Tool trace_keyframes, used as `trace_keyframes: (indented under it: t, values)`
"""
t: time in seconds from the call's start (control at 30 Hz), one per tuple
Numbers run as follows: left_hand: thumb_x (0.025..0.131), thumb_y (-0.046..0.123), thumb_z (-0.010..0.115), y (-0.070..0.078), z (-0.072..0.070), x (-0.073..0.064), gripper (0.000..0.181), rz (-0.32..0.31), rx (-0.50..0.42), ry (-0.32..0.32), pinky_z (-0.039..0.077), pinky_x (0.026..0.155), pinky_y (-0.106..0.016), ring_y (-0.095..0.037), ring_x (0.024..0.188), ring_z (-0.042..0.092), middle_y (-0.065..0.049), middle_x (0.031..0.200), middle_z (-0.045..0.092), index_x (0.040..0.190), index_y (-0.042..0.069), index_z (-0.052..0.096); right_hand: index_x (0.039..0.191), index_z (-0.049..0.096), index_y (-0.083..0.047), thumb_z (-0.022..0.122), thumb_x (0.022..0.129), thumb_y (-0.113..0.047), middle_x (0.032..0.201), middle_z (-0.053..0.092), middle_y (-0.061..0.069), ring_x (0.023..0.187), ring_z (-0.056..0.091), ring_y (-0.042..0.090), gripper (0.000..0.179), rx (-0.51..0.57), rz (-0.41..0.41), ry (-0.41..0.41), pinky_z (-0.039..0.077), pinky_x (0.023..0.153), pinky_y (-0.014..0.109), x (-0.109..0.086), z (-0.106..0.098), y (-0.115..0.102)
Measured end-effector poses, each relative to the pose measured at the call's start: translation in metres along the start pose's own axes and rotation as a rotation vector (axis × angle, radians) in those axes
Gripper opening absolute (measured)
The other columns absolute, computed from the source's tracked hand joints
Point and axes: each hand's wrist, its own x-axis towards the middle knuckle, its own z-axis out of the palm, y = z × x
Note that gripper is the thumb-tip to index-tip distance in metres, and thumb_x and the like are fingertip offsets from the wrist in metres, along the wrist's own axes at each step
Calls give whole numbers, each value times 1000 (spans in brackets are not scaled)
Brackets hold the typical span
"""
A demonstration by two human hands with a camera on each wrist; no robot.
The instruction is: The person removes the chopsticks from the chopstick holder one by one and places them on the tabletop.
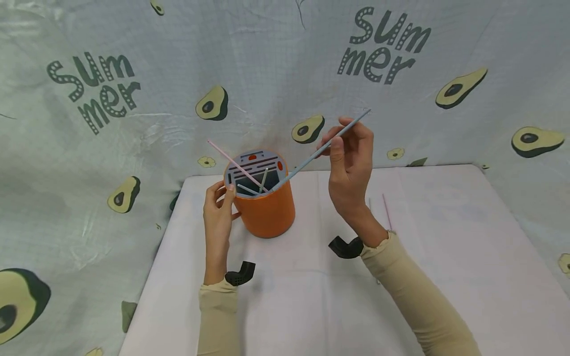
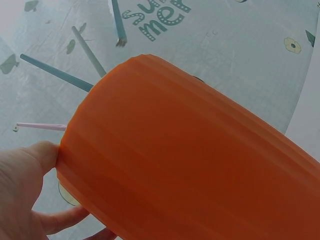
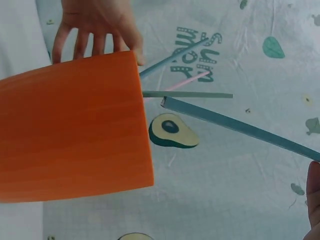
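An orange bucket [image 1: 267, 217] stands upright on the table, topped by a grey slotted insert [image 1: 267, 167] with a dark opening at the near side. My left hand [image 1: 218, 207] holds its left side, thumb at the rim. Between thumb and fingers, my right hand [image 1: 352, 170] pinches a blue paintbrush [image 1: 307, 160], slanting down to the left. In the left wrist view, the bristles [image 2: 120, 43] point down, apart from the rim. A pink stick [image 1: 229, 160], a green stick [image 1: 263, 180] and another blue stick [image 2: 55, 72] lean out of the bucket.
Beyond my right wrist, a thin pink stick [image 1: 386, 211] lies on the white table [image 1: 285, 306], with a pale stick beside it, partly hidden. A sheet with avocado prints [image 1: 267, 64] hangs behind the table. Dark wrist cameras [image 1: 346, 247] sit on both arms.
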Motion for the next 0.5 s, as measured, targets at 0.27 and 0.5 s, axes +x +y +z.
trace_keyframes:
  t: [0.27,0.5]
  values:
    - [103,53,59,0,-1,-1,60,3,-9,-10,61,89,-48,-23,121,56,-9,150,54,150,17,49,137,48,8,50,109,-7,104,59,-3,85,61,16,31,-56,82,-12,57,76,22,-12,-20,2]
    - [103,54,58,2,-1,-2,61,7,-9,-14,61,88,-46,-22,122,55,-8,151,53,151,18,49,142,49,8,51,109,-6,104,58,-6,83,60,11,36,-155,181,-47,55,75,19,-33,-43,11]
